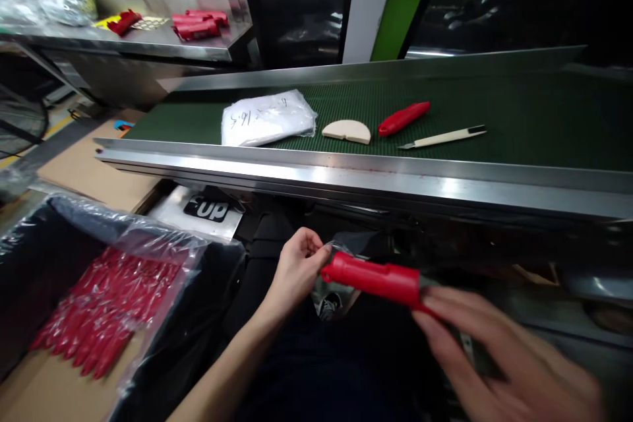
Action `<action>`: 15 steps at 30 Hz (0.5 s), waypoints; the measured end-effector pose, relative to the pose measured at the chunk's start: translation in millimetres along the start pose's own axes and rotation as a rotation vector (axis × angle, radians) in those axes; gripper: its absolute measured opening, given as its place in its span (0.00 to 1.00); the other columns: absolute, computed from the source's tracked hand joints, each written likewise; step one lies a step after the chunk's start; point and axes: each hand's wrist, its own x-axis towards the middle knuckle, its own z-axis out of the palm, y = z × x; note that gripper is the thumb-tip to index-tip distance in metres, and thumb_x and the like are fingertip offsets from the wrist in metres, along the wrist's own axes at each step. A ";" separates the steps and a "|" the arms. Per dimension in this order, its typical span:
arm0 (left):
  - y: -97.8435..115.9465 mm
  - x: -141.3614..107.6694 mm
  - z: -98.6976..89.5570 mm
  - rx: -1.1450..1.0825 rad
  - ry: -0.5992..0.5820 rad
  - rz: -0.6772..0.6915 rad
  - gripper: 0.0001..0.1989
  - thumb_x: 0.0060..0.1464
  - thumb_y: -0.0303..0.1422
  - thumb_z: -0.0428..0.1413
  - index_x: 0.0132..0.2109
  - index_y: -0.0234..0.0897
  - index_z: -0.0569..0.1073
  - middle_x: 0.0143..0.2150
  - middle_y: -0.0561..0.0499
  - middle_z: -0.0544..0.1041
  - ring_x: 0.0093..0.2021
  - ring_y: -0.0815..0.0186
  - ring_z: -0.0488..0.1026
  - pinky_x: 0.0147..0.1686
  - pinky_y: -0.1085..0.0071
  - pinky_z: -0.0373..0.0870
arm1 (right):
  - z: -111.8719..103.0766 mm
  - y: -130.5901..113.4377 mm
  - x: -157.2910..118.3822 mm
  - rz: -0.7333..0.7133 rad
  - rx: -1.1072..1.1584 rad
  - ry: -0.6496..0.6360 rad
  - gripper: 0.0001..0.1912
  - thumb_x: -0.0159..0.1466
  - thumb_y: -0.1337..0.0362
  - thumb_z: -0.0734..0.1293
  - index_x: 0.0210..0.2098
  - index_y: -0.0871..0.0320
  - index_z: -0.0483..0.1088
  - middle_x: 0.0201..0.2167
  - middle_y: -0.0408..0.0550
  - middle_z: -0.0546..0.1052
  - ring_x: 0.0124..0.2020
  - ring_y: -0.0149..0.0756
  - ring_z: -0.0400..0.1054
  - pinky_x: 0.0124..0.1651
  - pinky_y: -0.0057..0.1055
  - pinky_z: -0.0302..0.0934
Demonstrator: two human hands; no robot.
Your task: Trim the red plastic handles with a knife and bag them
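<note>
Gripped only by one end in the right hand [519,362], a red tubular plastic part [373,277] may tilt, snagging clear plastic film [346,300] apparently pinched by the left hand [298,264] alongside.

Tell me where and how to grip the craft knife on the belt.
Take the craft knife by its pale handle, probably from above and the right: it lies on the green belt with its pointed blade to the left.
</note>
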 end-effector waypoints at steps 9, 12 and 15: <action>-3.2 -18.1 -15.6 -0.049 -0.003 -0.013 0.08 0.53 0.36 0.59 0.33 0.34 0.72 0.29 0.52 0.71 0.29 0.70 0.66 0.28 0.76 0.61 | 26.8 -18.9 -2.2 -0.221 0.028 0.051 0.10 0.57 0.79 0.71 0.39 0.65 0.75 0.34 0.48 0.80 0.40 0.30 0.73 0.48 0.27 0.68; -1.8 -21.7 -19.6 -0.110 0.005 -0.032 0.09 0.53 0.37 0.59 0.34 0.34 0.72 0.29 0.52 0.72 0.28 0.70 0.66 0.29 0.76 0.63 | 28.8 -20.5 -1.6 -0.254 0.033 -0.003 0.12 0.58 0.80 0.70 0.41 0.66 0.75 0.35 0.49 0.80 0.41 0.30 0.72 0.47 0.27 0.67; 0.8 -21.6 -22.9 -0.197 -0.007 -0.073 0.12 0.55 0.39 0.58 0.35 0.33 0.71 0.27 0.53 0.71 0.27 0.70 0.67 0.29 0.74 0.65 | 31.5 -19.4 -1.5 -0.321 0.002 -0.099 0.13 0.58 0.80 0.70 0.43 0.67 0.75 0.38 0.53 0.79 0.44 0.34 0.71 0.48 0.31 0.67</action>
